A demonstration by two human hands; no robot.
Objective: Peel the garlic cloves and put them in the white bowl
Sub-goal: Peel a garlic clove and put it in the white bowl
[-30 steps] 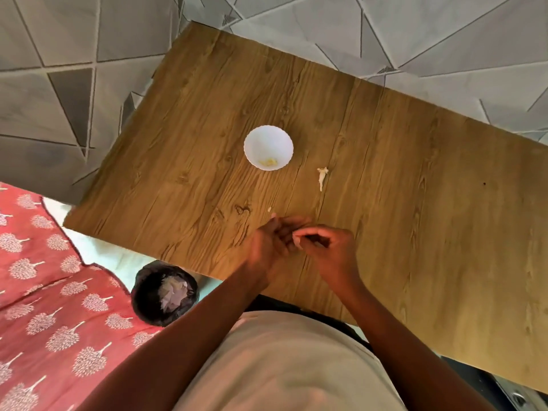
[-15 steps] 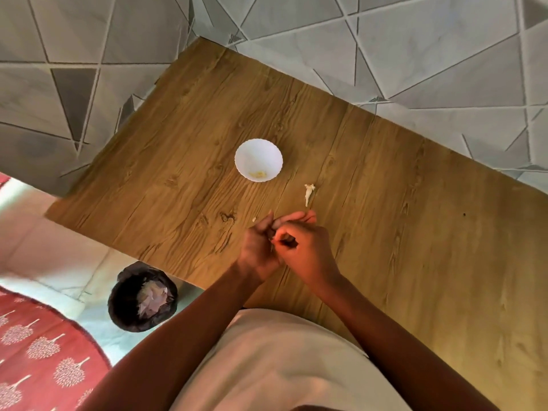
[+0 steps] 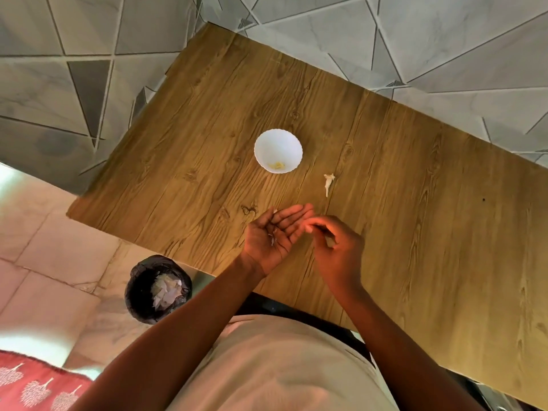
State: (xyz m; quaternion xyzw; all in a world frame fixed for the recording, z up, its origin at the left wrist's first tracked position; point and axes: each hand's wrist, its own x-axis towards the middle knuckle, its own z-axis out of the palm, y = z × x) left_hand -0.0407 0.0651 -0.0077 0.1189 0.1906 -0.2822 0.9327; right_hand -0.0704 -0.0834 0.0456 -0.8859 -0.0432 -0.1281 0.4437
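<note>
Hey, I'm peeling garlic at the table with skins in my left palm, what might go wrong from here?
The thin skin flakes lie loose on the flat, open left hand; a tilt or draught could scatter them over the wooden table before they reach the bin on the floor. The white bowl holding peeled garlic stands just beyond the hands, so flakes might drift into it. Whatever the right hand pinches is hidden; a small clove could slip.

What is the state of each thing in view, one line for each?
white bowl: upright on the table, a few yellowish pieces inside.
garlic stem: lying on the wooden table, untouched.
left hand: palm up, open, skin flakes on it.
right hand: fingers curled, contents unclear.
black bin: on the floor, peels inside.
</note>
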